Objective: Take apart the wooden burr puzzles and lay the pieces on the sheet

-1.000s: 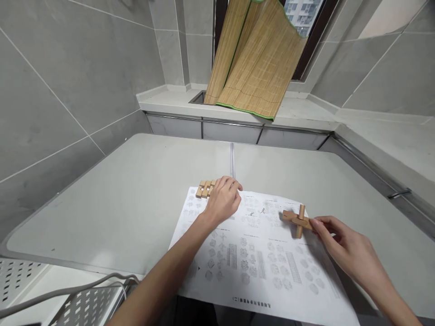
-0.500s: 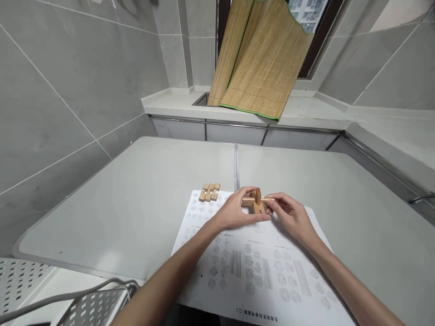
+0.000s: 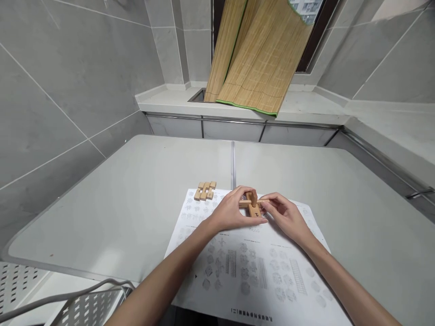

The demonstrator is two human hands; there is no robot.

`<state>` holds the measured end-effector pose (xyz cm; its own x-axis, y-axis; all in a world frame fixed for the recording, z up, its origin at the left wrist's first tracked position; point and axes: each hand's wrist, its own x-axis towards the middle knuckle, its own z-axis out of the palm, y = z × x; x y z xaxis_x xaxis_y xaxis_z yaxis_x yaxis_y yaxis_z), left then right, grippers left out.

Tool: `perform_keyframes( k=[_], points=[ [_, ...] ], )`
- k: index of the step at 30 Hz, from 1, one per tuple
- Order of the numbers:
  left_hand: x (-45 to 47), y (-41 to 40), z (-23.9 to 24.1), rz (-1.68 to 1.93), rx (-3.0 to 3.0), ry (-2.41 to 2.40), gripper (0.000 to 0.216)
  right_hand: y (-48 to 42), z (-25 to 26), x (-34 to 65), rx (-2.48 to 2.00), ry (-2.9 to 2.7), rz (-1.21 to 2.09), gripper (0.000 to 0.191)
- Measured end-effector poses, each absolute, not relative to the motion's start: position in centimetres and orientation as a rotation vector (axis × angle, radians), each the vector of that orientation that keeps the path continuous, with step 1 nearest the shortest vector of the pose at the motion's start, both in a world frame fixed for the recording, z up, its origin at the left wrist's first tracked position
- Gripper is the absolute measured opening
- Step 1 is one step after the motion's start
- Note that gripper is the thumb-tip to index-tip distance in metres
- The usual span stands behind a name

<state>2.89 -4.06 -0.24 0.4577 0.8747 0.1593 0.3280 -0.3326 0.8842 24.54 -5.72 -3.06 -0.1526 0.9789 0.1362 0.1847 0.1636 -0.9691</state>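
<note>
Grey-tiled room, pale grey table (image 3: 136, 203) with a printed diagram sheet (image 3: 258, 267) at its near edge and a bamboo mat (image 3: 258, 59) leaning against the window behind. Left hand (image 3: 234, 213) and right hand (image 3: 285, 217) both pinch a small wooden cross puzzle (image 3: 252, 204) just above the sheet's far end; a second assembled wooden block (image 3: 205, 191) lies apart to the left. Notches are hidden by fingers, probably half-seated, so steady the body with the left and work the bars squarely, without forcing.
</note>
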Motion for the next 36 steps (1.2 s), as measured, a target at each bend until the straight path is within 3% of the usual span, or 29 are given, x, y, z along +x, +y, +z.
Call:
perform_keyframes(
  k=[12, 20, 28, 36],
  points=[
    [2.91, -4.29, -0.07, 0.813, 1.98, 1.009, 0.062, -5.85, -3.37, 25.49, -1.203, -1.822, 0.8, 0.024],
    [3.02, -4.35, -0.04, 0.819, 2.03, 0.992, 0.059, -5.82, -3.52, 25.53, -1.188, -1.806, 0.804, 0.021],
    [2.91, -4.26, -0.4, 0.838, 2.062, 1.027, 0.077, -6.33, -3.71, 25.08, -1.22, -1.798, 0.709, 0.021],
    [3.22, -4.38, -0.88, 0.852, 2.06, 1.059, 0.075, -5.68, -3.38, 25.53, -1.18, -1.761, 0.834, 0.026]
  ],
)
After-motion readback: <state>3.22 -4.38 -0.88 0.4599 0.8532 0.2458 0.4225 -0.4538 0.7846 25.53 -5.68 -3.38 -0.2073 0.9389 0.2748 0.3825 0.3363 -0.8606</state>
